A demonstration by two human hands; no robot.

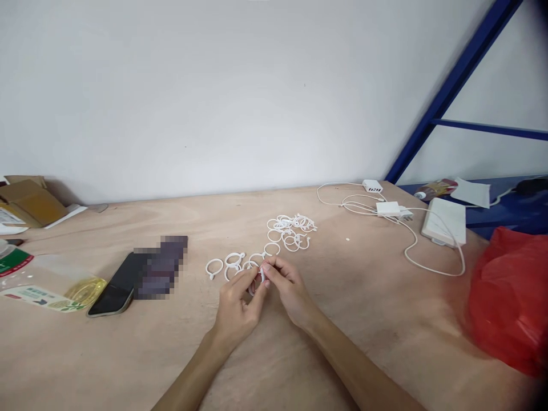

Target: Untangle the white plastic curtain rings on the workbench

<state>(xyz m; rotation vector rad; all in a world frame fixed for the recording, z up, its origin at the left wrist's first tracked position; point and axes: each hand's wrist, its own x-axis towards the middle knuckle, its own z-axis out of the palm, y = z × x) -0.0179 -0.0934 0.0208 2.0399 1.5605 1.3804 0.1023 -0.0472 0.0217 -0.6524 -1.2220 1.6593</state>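
Observation:
My left hand [240, 302] and my right hand [291, 290] meet over the table, both closed in a pinch. Between their fingertips is a white plastic curtain ring [262, 275], mostly covered by the fingers. Just beyond and left of my hands lie several white rings with small knobs or eyelets, among them a single ring [214, 267] at the left and an overlapping pair [234, 260]. Farther back, a tangled pile of white rings [291, 228] rests on the wood; some there look like open loops.
Left of my hands are a black phone [117, 285], a pixelated patch and a clear plastic bottle [43, 279]. A cardboard box [34, 202] stands far left. At right are white cables with a charger [387, 209], a white box [445, 221] and a red plastic bag [509, 297].

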